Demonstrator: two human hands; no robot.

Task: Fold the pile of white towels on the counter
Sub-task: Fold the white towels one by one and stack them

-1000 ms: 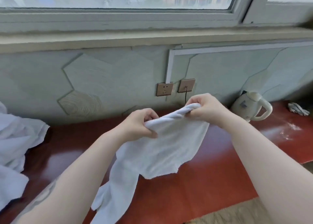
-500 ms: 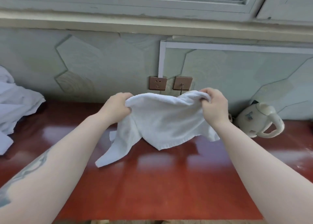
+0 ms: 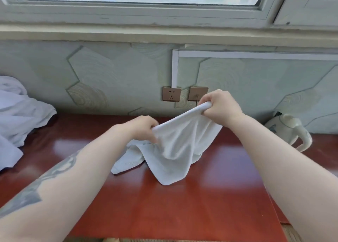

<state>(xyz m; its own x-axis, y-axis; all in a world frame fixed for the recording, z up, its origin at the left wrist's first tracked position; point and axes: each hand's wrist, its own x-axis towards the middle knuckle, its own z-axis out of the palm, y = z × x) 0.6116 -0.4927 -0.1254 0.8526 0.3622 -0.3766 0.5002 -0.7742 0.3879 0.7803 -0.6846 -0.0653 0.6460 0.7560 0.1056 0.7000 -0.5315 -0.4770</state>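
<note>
Big red tabletop [image 3: 182,210] under the window, glossy and slick-looking, and that matters: the white towel [image 3: 180,146] is only half lifted, its lower corners draped and touching the surface. Off to the far left sits the pile of unfolded towels [image 3: 20,117], heaped against the wall, well apart from the action.

The towel hangs between both hands along one bunched edge, sloping up from left to right. Looks like the edge is rolled rather than stretched flat, so any fold made from here could come out crooked, with corners that don't meet. The trailing flap on the left side is crumpled under itself; lay it down like that and the crease gets folded in.

To the right, a cream kettle [image 3: 290,130] stands near the right forearm. A wide sweep to spread the cloth might clip it.

Left hand [image 3: 140,128]: fingers curled, pinching the lower end of the edge. Right hand [image 3: 221,106]: fist closed tight round the higher end, just in front of the wall sockets [image 3: 184,93].
</note>
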